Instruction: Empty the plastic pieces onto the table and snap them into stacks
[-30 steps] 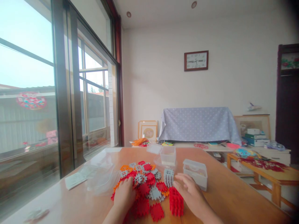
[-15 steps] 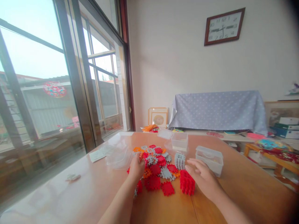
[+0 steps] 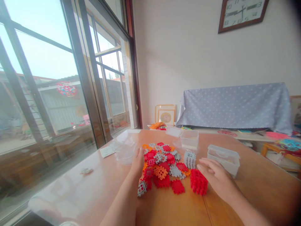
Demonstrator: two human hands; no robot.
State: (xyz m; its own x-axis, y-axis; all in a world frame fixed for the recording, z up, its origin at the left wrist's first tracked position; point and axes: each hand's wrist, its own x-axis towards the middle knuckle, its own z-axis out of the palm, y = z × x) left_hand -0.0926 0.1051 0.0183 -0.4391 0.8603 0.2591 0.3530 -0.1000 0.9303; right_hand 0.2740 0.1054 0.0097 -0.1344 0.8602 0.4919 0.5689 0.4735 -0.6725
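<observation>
A pile of flat red, grey and orange interlocking tiles (image 3: 162,161) lies on the wooden table (image 3: 246,194). My left hand (image 3: 138,163) rests open against the pile's left edge, fingers flat. My right hand (image 3: 217,178) lies open on the table at the right, fingers stretched, touching a red block built of tiles (image 3: 198,182). A grey block built of tiles (image 3: 190,159) stands just beyond it.
A lidded clear plastic box (image 3: 224,159) sits right of my right hand. An open clear tub (image 3: 189,139) and lids stand behind the pile. Clear plastic bags (image 3: 124,149) and a paper slip (image 3: 107,151) lie left, near the window. A covered sofa stands beyond.
The camera has tilted down and to the left. My left hand has slid along the pile's left edge, spreading tiles toward me. My right hand has stayed by the red block.
</observation>
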